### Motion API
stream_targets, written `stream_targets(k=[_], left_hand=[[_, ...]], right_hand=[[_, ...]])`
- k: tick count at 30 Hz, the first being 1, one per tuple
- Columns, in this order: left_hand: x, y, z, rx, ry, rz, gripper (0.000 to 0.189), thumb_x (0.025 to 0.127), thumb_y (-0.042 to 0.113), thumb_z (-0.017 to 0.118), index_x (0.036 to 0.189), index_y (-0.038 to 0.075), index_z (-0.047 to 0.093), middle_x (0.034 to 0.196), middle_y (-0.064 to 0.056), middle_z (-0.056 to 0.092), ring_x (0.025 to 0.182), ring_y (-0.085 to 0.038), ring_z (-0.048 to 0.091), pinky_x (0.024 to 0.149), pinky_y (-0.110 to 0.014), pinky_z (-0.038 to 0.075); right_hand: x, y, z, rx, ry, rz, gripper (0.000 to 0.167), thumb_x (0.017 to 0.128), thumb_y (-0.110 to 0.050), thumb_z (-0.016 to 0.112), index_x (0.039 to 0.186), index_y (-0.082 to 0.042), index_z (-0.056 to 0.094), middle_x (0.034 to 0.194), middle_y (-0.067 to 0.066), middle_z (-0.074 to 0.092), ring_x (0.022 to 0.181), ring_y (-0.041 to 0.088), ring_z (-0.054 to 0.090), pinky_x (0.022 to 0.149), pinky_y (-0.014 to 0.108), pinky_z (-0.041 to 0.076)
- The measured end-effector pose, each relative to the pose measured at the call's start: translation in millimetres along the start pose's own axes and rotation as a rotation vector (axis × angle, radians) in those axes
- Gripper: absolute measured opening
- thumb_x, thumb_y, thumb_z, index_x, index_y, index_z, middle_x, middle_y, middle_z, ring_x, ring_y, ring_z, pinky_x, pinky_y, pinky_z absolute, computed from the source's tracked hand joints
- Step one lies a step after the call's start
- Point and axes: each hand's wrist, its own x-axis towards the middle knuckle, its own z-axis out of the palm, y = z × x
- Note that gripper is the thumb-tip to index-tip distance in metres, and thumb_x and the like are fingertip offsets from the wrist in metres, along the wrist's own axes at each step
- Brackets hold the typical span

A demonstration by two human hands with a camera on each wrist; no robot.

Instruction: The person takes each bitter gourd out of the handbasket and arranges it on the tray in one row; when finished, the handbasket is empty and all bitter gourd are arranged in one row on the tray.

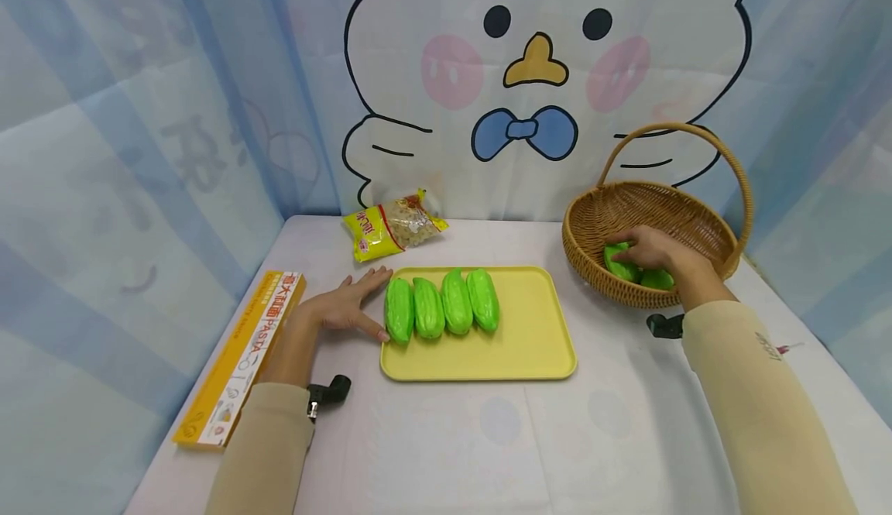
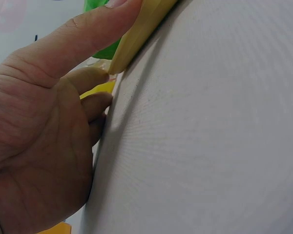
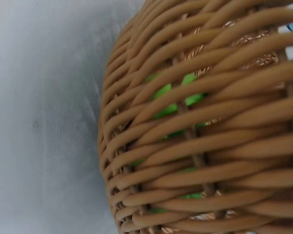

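Several bright green, ridged cucumbers (image 1: pixel 456 302) lie side by side on the left part of a yellow tray (image 1: pixel 530 345). My left hand (image 1: pixel 346 307) is spread at the tray's left edge, its thumb against the rim (image 2: pixel 136 36). On the right, my right hand (image 1: pixel 655 253) reaches into a wicker basket (image 1: pixel 581 224). Its fingers hold a green cucumber (image 1: pixel 620 267) there, and another green piece (image 1: pixel 657 279) lies beside it, partly under the wrist. From the right wrist view, the basket's weave (image 3: pixel 224 131) hides the hand, and only bits of green show through.
A yellow snack bag (image 1: pixel 393 224) lies at the back, behind the tray. Along the left edge is a long pasta box (image 1: pixel 240 360), close to my left forearm. The basket's tall handle (image 1: pixel 742 190) arches over it. A printed curtain (image 1: pixel 523 190) stands behind the white table (image 1: pixel 453 445).
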Motion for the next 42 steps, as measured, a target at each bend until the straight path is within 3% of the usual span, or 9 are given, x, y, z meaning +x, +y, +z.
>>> stream_targets(k=[9, 17, 21, 23, 24, 26, 28, 33, 42], left_hand=[[1.5, -1.0, 1.9, -0.007, 0.001, -0.007, 0.135, 0.070, 0.054, 0.093, 0.170, 0.023, 0.008, 0.177, -0.001, 0.000, 0.163, -0.028, -0.012, 0.129, -0.059, -0.014], [0.9, 0.1, 0.9, -0.004, 0.000, -0.012, 0.134, 0.070, 0.053, 0.093, 0.170, 0.022, 0.008, 0.177, -0.004, 0.000, 0.163, -0.030, -0.012, 0.128, -0.061, -0.013], [0.2, 0.4, 1.0, -0.001, 0.002, -0.011, 0.134, 0.071, 0.052, 0.093, 0.170, 0.022, 0.008, 0.177, -0.004, 0.000, 0.163, -0.031, -0.012, 0.128, -0.062, -0.013], [0.1, 0.6, 1.2, -0.001, 0.004, -0.018, 0.134, 0.070, 0.053, 0.093, 0.170, 0.023, 0.008, 0.178, -0.003, 0.000, 0.163, -0.031, -0.012, 0.128, -0.062, -0.013], [0.1, 0.7, 1.2, -0.002, 0.004, -0.021, 0.135, 0.070, 0.053, 0.093, 0.170, 0.024, 0.008, 0.178, -0.002, 0.000, 0.163, -0.031, -0.013, 0.128, -0.063, -0.013], [0.3, 0.3, 1.1, 0.000, 0.004, -0.028, 0.135, 0.069, 0.054, 0.093, 0.169, 0.025, 0.008, 0.178, -0.001, 0.000, 0.163, -0.031, -0.013, 0.128, -0.063, -0.012], [0.0, 0.3, 1.0, 0.001, 0.005, -0.032, 0.135, 0.069, 0.055, 0.093, 0.169, 0.026, 0.008, 0.178, -0.001, 0.000, 0.163, -0.030, -0.013, 0.128, -0.063, -0.012], [-0.2, -1.4, 0.9, 0.005, 0.003, -0.024, 0.135, 0.070, 0.054, 0.093, 0.170, 0.024, 0.007, 0.177, -0.003, -0.001, 0.163, -0.032, -0.013, 0.128, -0.063, -0.012], [-0.4, 0.0, 0.5, -0.003, 0.001, -0.040, 0.134, 0.070, 0.055, 0.093, 0.169, 0.026, 0.007, 0.178, -0.001, -0.001, 0.162, -0.036, -0.015, 0.127, -0.067, -0.011]], right_hand=[[1.2, -2, 1, 0.065, 0.052, -0.024, 0.050, 0.106, -0.021, 0.060, 0.153, -0.005, 0.051, 0.154, 0.037, 0.039, 0.131, 0.047, 0.045, 0.103, 0.063, 0.047], [-4.2, -10, -8, 0.172, 0.166, -0.065, 0.054, 0.106, -0.024, 0.061, 0.156, -0.007, 0.047, 0.163, 0.035, 0.030, 0.141, 0.054, 0.040, 0.102, 0.062, 0.048], [-11.9, -19, -15, 0.232, 0.247, -0.080, 0.056, 0.107, -0.027, 0.060, 0.158, -0.012, 0.045, 0.167, 0.028, 0.029, 0.140, 0.047, 0.044, 0.088, 0.046, 0.052], [-17.6, -25, -18, 0.267, 0.295, -0.092, 0.055, 0.107, -0.028, 0.060, 0.159, -0.014, 0.045, 0.162, 0.026, 0.039, 0.120, 0.036, 0.059, 0.075, 0.036, 0.052], [-19.6, -27, -20, 0.286, 0.318, -0.100, 0.055, 0.107, -0.029, 0.060, 0.158, -0.015, 0.046, 0.151, 0.026, 0.052, 0.103, 0.029, 0.062, 0.066, 0.032, 0.048], [-23.6, -33, -22, 0.302, 0.353, -0.119, 0.054, 0.107, -0.032, 0.060, 0.158, -0.018, 0.048, 0.142, 0.023, 0.058, 0.086, 0.022, 0.056, 0.060, 0.029, 0.044], [-27.3, -39, -24, 0.306, 0.369, -0.130, 0.056, 0.106, -0.036, 0.060, 0.158, -0.020, 0.047, 0.143, 0.021, 0.057, 0.090, 0.022, 0.057, 0.063, 0.029, 0.043], [-36.7, -56, -25, 0.302, 0.380, -0.167, 0.058, 0.105, -0.043, 0.060, 0.158, -0.024, 0.047, 0.161, 0.017, 0.045, 0.132, 0.032, 0.052, 0.081, 0.026, 0.047], [-48.9, -81, -9, 0.439, 0.438, -0.231, 0.055, 0.102, -0.040, 0.065, 0.154, -0.028, 0.053, 0.153, 0.010, 0.052, 0.124, 0.017, 0.054, 0.079, 0.013, 0.051]])
